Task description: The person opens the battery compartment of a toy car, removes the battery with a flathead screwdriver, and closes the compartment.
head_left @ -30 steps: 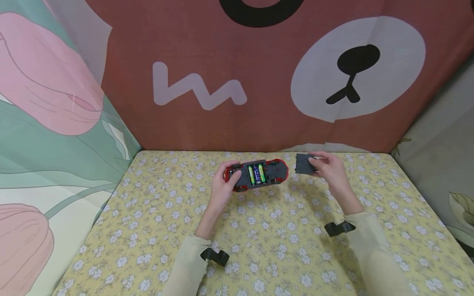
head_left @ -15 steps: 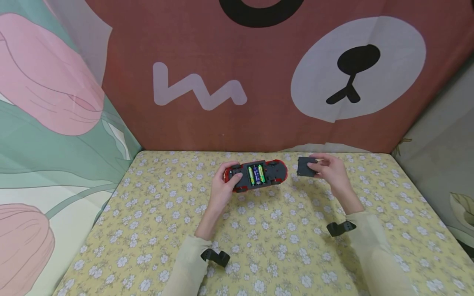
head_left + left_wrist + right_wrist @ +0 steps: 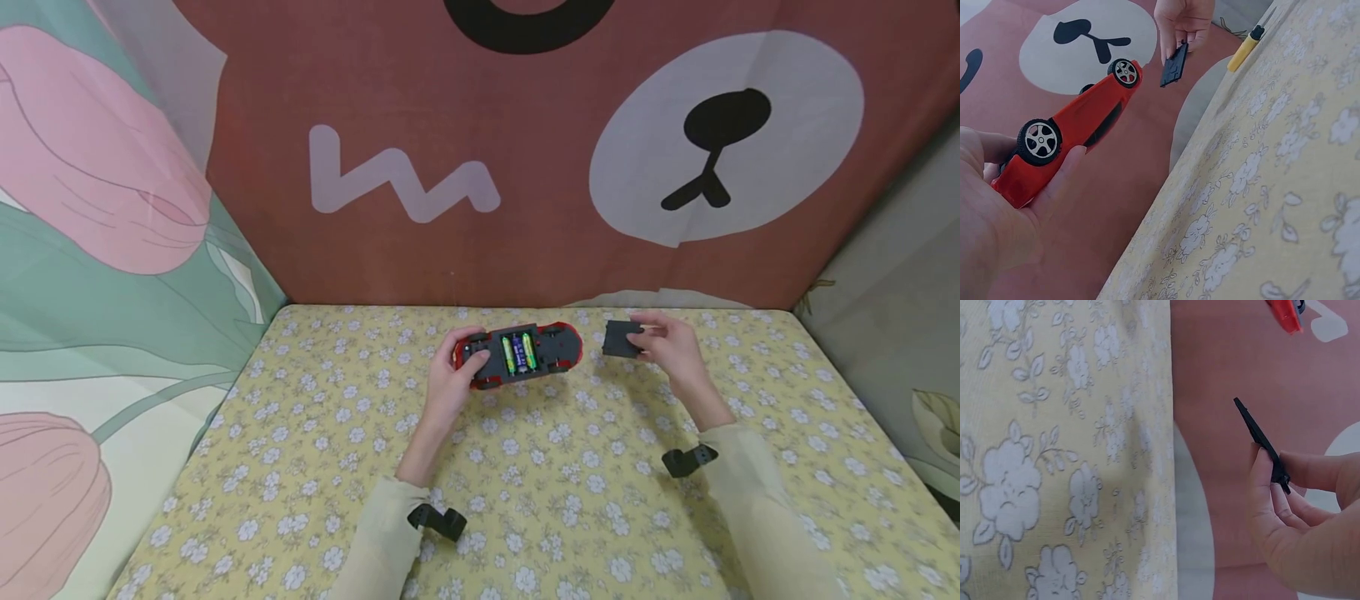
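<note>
My left hand [image 3: 450, 371] grips the rear or front end of a red toy car [image 3: 551, 346], its black underside turned up in the head view. In the car's uncovered battery compartment lie several batteries [image 3: 519, 353], green and purple. The left wrist view shows the red body of the toy car [image 3: 1079, 122] held above the table. To the right, apart from the car, my right hand [image 3: 675, 350] pinches a flat black battery cover [image 3: 621, 339] between thumb and fingers. Edge-on, the battery cover [image 3: 1263, 444] appears thin in the right wrist view.
A yellow-handled screwdriver [image 3: 1244, 53] lies on the table in the left wrist view; the right arm hides it in the head view. A yellow flowered cloth [image 3: 540, 500] covers the table. Printed curtains [image 3: 405, 258] hang behind and at the sides.
The battery cover in my right hand has shifted slightly right, away from the car, and turned a little. My left hand and the toy car have hardly moved.
</note>
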A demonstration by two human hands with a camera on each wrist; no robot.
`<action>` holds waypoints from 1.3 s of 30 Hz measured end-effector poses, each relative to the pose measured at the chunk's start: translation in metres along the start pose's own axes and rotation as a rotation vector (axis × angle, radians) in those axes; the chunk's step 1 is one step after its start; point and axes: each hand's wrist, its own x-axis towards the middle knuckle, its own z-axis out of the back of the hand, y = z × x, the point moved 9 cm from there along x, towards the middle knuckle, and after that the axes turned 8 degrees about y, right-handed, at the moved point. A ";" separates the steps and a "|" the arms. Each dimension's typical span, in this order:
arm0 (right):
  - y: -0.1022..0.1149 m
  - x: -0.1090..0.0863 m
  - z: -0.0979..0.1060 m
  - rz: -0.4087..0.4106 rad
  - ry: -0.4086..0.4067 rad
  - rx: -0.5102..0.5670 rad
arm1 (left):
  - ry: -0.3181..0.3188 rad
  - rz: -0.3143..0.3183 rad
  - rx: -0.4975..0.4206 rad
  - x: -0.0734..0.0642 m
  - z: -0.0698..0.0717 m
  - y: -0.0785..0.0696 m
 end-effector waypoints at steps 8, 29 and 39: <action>-0.012 0.004 -0.001 -0.008 0.034 -0.063 | -0.010 0.002 -0.010 0.001 0.000 0.000; -0.032 0.022 -0.022 -0.052 0.165 -0.206 | -0.024 0.012 -0.041 0.000 0.004 0.001; -0.038 0.025 -0.023 -0.086 0.174 -0.247 | -0.032 0.015 -0.038 0.001 0.006 0.002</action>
